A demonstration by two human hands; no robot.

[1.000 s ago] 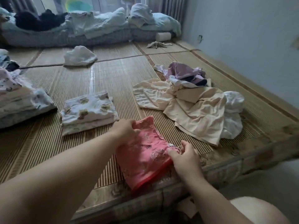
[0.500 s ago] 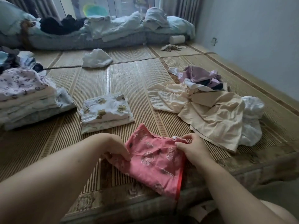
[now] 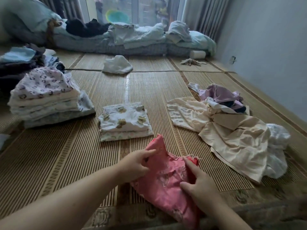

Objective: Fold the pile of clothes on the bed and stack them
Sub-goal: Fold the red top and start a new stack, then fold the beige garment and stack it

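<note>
The pink garment point(image 3: 166, 185) lies at the bed's point(image 3: 66, 163) front edge, near a folded stack point(image 3: 124, 120), with the left hand point(image 3: 137, 165) fingers pinching its top corner and the right hand point(image 3: 199, 185) gripping its right edge.

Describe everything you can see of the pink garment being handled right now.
The pink garment is a small piece of soft, thin-looking cloth with a faint pale print and red trim showing at its right edge. It lies crumpled and partly folded on the woven mat near the bed's front edge, with one corner raised toward the folded white stack. The left hand grips its left side. The right hand holds its right side, thumb on top.
</note>
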